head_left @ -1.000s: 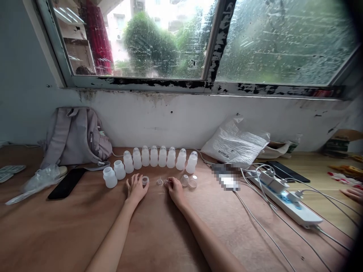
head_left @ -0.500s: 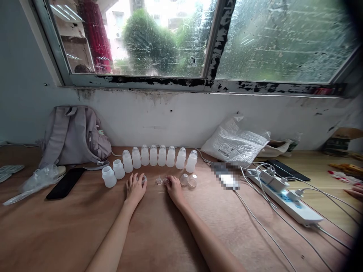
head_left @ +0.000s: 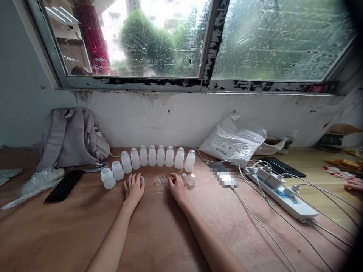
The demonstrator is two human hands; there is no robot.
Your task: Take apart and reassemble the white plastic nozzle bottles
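Observation:
My left hand [head_left: 134, 189] rests on the table, its thumb and forefinger round a small clear ring [head_left: 142, 180]. To its right lie two clear bottle nipples [head_left: 160, 181] side by side, base rings down. Just beyond them my right hand [head_left: 176, 186] sits with fingers loosely bent and apart; nothing shows in it. Clear domed caps [head_left: 191, 180] stand against its right side, one partly hidden behind the hand. A curved row of several frosted baby bottles [head_left: 160, 156] stands behind both hands, most capped. At the left end, two open bottles [head_left: 108, 178] have no tops.
A grey backpack [head_left: 74, 139], a plastic bag [head_left: 42, 181] and a black phone [head_left: 64, 186] lie left. On the right are a silver mailer bag [head_left: 234, 138], a blurred-out item [head_left: 225, 175] and a power strip [head_left: 283, 194] with trailing cables. Another person's hand [head_left: 354, 184] shows far right.
My right hand has let go of a nipple, which now lies beside the other one, and has moved a little right towards the caps. My left hand stays at the clear ring.

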